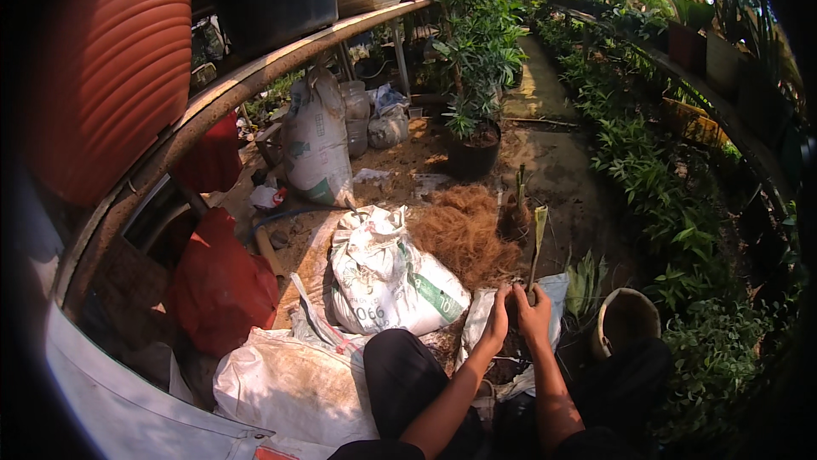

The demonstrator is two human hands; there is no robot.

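Both hands meet low in the middle of the view, between the person's knees: the left hand (496, 317) and the right hand (535, 315) are closed side by side around the base of a thin upright plant cutting (535, 249), whose pale stem rises straight to a single long, narrow, yellow-green leaf at the top. Whatever sits under the hands is dark and mostly hidden by the fingers, so I cannot tell whether it is a small bag or pot; it looks like dark soil resting on a white sheet (555, 288) on the ground. By my reading the cutting is already standing in its place and the hands are pressing or firming around its foot, so this one seems close to finished. More may be left: another short cutting (517, 205) stands at the far edge of a heap of brown coconut fibre (462, 234), which lies loose just beyond the hands. A white printed sack (387, 277) lies slumped just left of the hands, and a round clay-coloured pot (625, 320) stands empty to the right, near the right forearm.
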